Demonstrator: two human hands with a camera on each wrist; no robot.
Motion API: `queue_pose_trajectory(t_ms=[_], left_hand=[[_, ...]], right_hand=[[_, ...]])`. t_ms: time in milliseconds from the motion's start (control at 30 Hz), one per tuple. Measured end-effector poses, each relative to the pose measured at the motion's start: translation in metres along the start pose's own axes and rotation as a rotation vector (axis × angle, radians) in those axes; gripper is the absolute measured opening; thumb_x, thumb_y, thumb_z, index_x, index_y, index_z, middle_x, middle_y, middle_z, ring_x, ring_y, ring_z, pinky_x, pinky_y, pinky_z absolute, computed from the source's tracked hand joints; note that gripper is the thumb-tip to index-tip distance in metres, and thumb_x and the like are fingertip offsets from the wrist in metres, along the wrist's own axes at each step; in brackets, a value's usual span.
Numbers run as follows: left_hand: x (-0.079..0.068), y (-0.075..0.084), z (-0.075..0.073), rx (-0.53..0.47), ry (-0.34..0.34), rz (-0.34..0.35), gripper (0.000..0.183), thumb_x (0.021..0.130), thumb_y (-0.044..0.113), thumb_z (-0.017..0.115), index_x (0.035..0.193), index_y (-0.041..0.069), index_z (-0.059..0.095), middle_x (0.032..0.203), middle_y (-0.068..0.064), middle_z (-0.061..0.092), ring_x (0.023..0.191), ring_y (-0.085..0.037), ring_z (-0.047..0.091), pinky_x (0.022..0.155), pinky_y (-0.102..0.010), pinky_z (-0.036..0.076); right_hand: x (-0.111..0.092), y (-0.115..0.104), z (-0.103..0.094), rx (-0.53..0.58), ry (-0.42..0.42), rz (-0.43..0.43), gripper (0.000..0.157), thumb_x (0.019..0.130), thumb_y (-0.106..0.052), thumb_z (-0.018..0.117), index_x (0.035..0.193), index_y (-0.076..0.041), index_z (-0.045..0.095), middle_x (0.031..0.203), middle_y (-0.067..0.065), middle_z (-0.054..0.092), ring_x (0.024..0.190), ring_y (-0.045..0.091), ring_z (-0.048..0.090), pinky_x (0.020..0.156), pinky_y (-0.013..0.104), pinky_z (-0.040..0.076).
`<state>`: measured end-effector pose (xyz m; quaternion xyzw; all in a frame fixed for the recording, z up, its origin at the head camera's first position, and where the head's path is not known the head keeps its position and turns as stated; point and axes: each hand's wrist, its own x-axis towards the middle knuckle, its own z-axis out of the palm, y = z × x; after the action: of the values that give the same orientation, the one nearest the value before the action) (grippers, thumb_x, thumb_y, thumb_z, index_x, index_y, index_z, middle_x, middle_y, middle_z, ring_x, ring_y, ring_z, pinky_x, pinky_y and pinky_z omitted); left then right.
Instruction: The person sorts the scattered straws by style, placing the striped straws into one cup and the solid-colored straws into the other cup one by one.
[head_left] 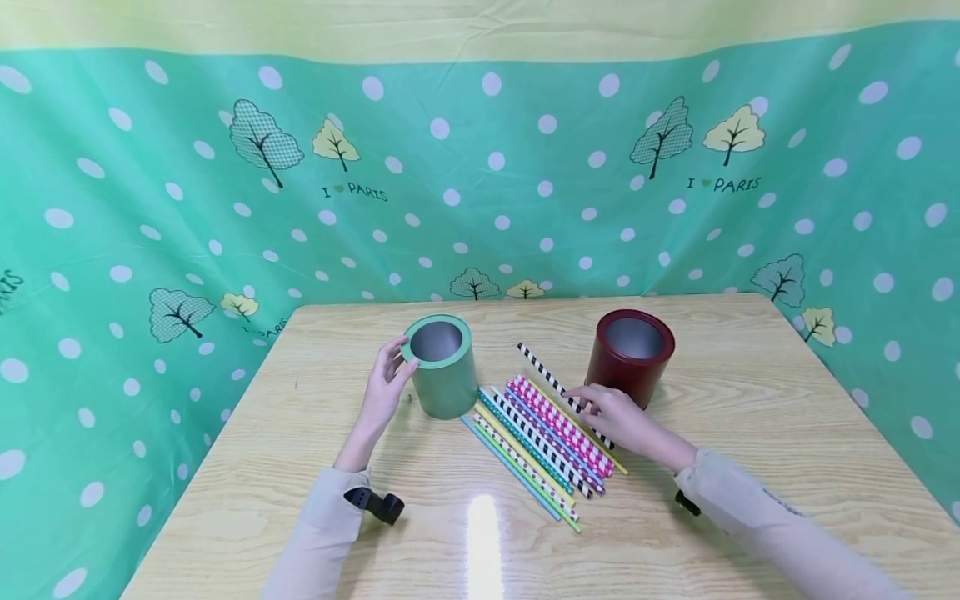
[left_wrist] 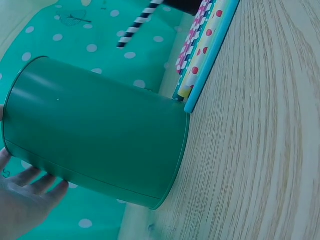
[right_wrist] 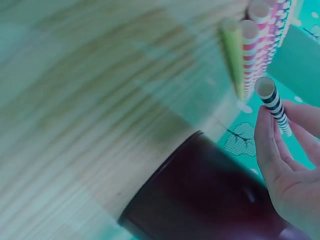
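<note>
My right hand (head_left: 618,419) pinches a black-and-white striped paper straw (head_left: 550,377), tilted above the table; in the right wrist view its hollow end (right_wrist: 265,88) faces the camera. Beside that hand stands a dark red can (head_left: 628,367), upright and open-topped. My left hand (head_left: 384,387) rests on the near left side of an upright green can (head_left: 446,387), its fingertips at the rim. The left wrist view shows spread fingers (left_wrist: 40,182) along the green can's wall. Between the cans lies a row of patterned and plain paper straws (head_left: 534,442).
The wooden table (head_left: 750,400) carries both cans and the straws. A green polka-dot cloth (head_left: 480,167) with printed trees hangs behind it and at its sides. A black wrist camera (head_left: 382,505) sits on the left sleeve.
</note>
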<state>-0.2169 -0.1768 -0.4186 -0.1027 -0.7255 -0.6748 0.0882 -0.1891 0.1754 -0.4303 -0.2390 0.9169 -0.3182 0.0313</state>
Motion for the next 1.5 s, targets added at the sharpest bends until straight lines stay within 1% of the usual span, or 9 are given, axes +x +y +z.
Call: queue_pose_trajectory(t_ms=[200, 367, 533, 667, 767, 1000, 1200, 1367, 1500], left_hand=[[0.000, -0.001, -0.001, 0.011, -0.003, -0.005, 0.045, 0.090, 0.010, 0.050, 0.131, 0.005, 0.033, 0.133, -0.016, 0.033, 0.124, -0.029, 0.030, 0.102, -0.039, 0.026], [0.000, 0.001, -0.001, 0.007, -0.010, -0.015, 0.046, 0.090, 0.011, 0.051, 0.131, 0.006, 0.032, 0.133, -0.016, 0.033, 0.124, -0.028, 0.030, 0.102, -0.040, 0.026], [0.000, 0.001, -0.001, 0.004, -0.016, -0.021, 0.046, 0.090, 0.011, 0.050, 0.131, 0.007, 0.032, 0.133, -0.016, 0.033, 0.124, -0.029, 0.030, 0.102, -0.040, 0.026], [0.000, 0.001, -0.001, 0.007, -0.011, -0.022, 0.046, 0.090, 0.011, 0.050, 0.131, 0.006, 0.032, 0.133, -0.017, 0.033, 0.124, -0.029, 0.031, 0.101, -0.040, 0.027], [0.000, 0.001, -0.001, 0.004, -0.009, -0.019, 0.046, 0.090, 0.010, 0.050, 0.131, 0.006, 0.032, 0.133, -0.017, 0.033, 0.124, -0.029, 0.031, 0.101, -0.040, 0.027], [-0.001, 0.000, 0.000, -0.015, -0.008, -0.018, 0.044, 0.090, 0.010, 0.048, 0.131, 0.006, 0.032, 0.131, -0.016, 0.034, 0.123, -0.027, 0.031, 0.101, -0.039, 0.027], [-0.001, 0.001, 0.001, -0.022, -0.005, -0.029, 0.045, 0.091, 0.011, 0.048, 0.132, 0.006, 0.031, 0.132, -0.016, 0.033, 0.123, -0.027, 0.030, 0.101, -0.040, 0.027], [-0.001, 0.002, 0.001, -0.028, -0.005, -0.034, 0.045, 0.091, 0.010, 0.048, 0.132, 0.006, 0.030, 0.132, -0.018, 0.034, 0.123, -0.029, 0.031, 0.100, -0.041, 0.027], [-0.002, 0.002, 0.002, -0.035, -0.002, -0.037, 0.045, 0.091, 0.010, 0.048, 0.132, 0.005, 0.030, 0.132, -0.018, 0.035, 0.122, -0.029, 0.032, 0.100, -0.041, 0.027]], right_hand=[[0.006, -0.010, -0.001, 0.081, 0.059, 0.009, 0.037, 0.081, -0.003, 0.060, 0.117, -0.008, 0.056, 0.087, 0.000, 0.058, 0.070, 0.010, 0.053, 0.057, 0.021, 0.046], [0.013, -0.017, -0.002, 0.151, 0.094, 0.016, 0.039, 0.081, -0.002, 0.060, 0.119, -0.007, 0.054, 0.088, 0.004, 0.059, 0.071, 0.011, 0.056, 0.059, 0.021, 0.047], [0.019, -0.022, -0.002, 0.179, 0.121, 0.009, 0.041, 0.081, -0.002, 0.059, 0.121, -0.008, 0.052, 0.090, 0.005, 0.060, 0.073, 0.013, 0.057, 0.061, 0.022, 0.048], [0.023, -0.028, -0.001, 0.210, 0.145, 0.000, 0.041, 0.081, -0.003, 0.059, 0.121, -0.007, 0.052, 0.090, 0.006, 0.060, 0.075, 0.015, 0.059, 0.062, 0.023, 0.049], [0.025, -0.033, 0.000, 0.247, 0.157, 0.001, 0.042, 0.082, -0.002, 0.058, 0.123, -0.005, 0.050, 0.091, 0.007, 0.060, 0.077, 0.017, 0.059, 0.063, 0.024, 0.049], [0.035, -0.044, -0.001, 0.336, 0.168, 0.034, 0.043, 0.083, -0.005, 0.058, 0.125, -0.006, 0.047, 0.095, 0.009, 0.058, 0.083, 0.021, 0.058, 0.067, 0.027, 0.050], [0.044, -0.054, -0.002, 0.439, 0.183, 0.066, 0.044, 0.084, -0.004, 0.056, 0.127, -0.006, 0.044, 0.099, 0.013, 0.055, 0.088, 0.024, 0.056, 0.071, 0.029, 0.050], [0.051, -0.064, -0.002, 0.509, 0.215, 0.044, 0.043, 0.084, -0.002, 0.056, 0.125, -0.004, 0.042, 0.101, 0.016, 0.054, 0.091, 0.026, 0.055, 0.074, 0.032, 0.050], [0.058, -0.073, -0.002, 0.552, 0.254, 0.005, 0.042, 0.083, 0.000, 0.056, 0.123, -0.001, 0.043, 0.100, 0.017, 0.054, 0.090, 0.027, 0.055, 0.074, 0.030, 0.049]])
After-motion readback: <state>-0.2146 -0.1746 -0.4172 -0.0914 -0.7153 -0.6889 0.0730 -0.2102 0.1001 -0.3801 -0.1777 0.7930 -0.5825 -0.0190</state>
